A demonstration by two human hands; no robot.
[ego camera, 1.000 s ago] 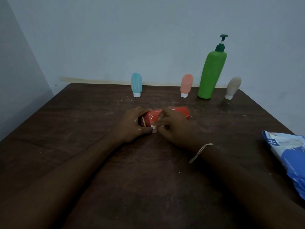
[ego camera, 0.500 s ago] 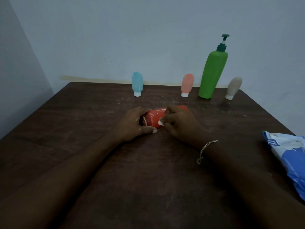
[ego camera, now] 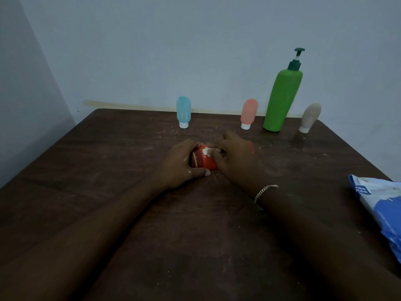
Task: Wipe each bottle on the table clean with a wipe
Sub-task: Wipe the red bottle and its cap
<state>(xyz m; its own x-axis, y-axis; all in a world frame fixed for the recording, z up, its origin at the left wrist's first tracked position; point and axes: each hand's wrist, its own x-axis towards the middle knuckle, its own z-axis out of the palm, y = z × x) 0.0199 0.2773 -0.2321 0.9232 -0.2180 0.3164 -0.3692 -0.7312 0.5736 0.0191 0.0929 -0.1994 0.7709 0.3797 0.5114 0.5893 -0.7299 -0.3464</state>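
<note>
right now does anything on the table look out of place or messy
Only the red bottle lies on its side, gripped by the left hand, with the right hand pressing a white wipe on it. White flecks litter the table around it.

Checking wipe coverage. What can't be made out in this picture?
Head view only:
1. Red plastic bottle: mostly covered by the left hand and right hand.
2. White wipe: only a scrap shows beside the right hand's fingers.
3. Blue-and-white packet: cut by the right edge.

Head-worn view, down onto table
</note>
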